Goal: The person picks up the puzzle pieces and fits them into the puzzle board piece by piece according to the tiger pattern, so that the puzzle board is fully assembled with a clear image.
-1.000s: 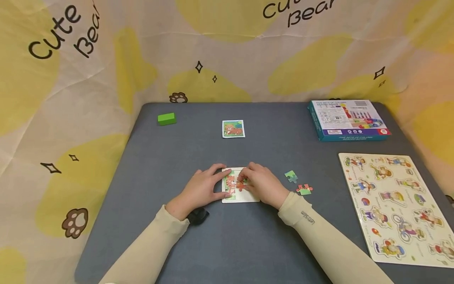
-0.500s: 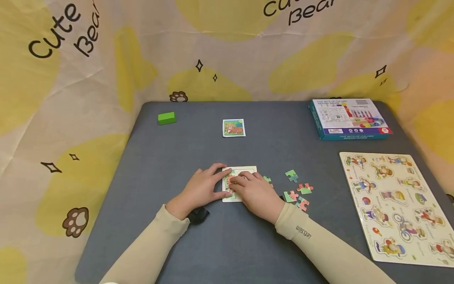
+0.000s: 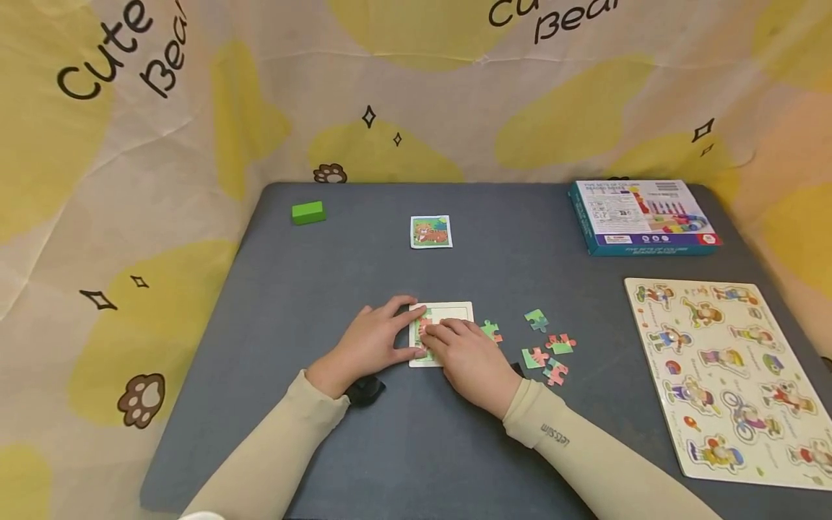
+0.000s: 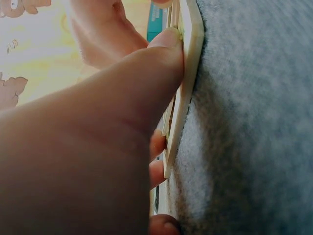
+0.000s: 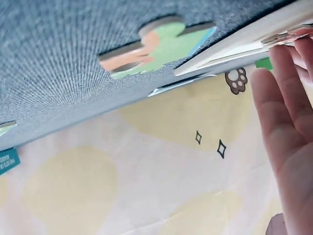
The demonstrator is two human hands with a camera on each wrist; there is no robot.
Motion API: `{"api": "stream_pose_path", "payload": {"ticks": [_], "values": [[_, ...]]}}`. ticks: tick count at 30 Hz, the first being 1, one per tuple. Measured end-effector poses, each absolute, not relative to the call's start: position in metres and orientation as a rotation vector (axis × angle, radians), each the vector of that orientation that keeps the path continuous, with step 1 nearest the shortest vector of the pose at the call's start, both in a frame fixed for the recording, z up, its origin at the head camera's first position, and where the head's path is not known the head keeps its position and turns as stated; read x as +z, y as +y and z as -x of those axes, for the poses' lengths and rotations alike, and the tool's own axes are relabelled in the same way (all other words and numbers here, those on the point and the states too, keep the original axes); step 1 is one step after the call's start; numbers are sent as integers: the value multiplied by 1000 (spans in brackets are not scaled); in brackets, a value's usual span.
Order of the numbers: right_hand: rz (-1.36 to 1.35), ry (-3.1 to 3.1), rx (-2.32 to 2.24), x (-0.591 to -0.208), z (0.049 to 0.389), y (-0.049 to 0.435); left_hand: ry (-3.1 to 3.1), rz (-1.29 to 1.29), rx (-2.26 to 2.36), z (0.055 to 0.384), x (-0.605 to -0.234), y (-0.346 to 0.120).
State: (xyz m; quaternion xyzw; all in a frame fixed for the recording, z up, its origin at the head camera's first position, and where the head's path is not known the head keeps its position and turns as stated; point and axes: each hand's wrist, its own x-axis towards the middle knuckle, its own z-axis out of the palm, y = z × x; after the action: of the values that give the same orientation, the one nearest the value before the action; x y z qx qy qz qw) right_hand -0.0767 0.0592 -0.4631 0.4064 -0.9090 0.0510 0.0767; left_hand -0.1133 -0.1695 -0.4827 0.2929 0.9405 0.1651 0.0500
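A small puzzle board (image 3: 455, 310) with a pale raised border lies flat at the table's middle. Assembled orange-and-green jigsaw pieces (image 3: 425, 321) fill its left side. My left hand (image 3: 367, 343) holds the board at its left end, thumb low and fingers at the upper corner. In the left wrist view the thumb (image 4: 166, 56) presses at the board's edge. My right hand (image 3: 477, 365) lies over the board with nearly straight fingers, tips pressing on the pieces; it hides much of the right half. One loose jigsaw piece (image 5: 171, 49) lies just beside the board.
Several more loose jigsaw pieces (image 3: 535, 357) lie to the right. A square tiger picture card (image 3: 431, 232) lies beyond the board, a green block (image 3: 308, 212) at the far left. A boxed toy set (image 3: 643, 217) and a large peg puzzle (image 3: 708, 375) occupy the right side.
My right hand has gone from pinching an orange jigsaw piece over the board to pressing with flattened fingers further left. Loose pieces once hidden by the hand now show.
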Motion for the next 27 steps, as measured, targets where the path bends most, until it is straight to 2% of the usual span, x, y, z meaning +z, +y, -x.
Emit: {"api": "stream_pose_path", "payload": {"ticks": [27], "values": [[-1177,-2752,67,-469,79,60,2848,-911,513,114,-482,-168]]}}
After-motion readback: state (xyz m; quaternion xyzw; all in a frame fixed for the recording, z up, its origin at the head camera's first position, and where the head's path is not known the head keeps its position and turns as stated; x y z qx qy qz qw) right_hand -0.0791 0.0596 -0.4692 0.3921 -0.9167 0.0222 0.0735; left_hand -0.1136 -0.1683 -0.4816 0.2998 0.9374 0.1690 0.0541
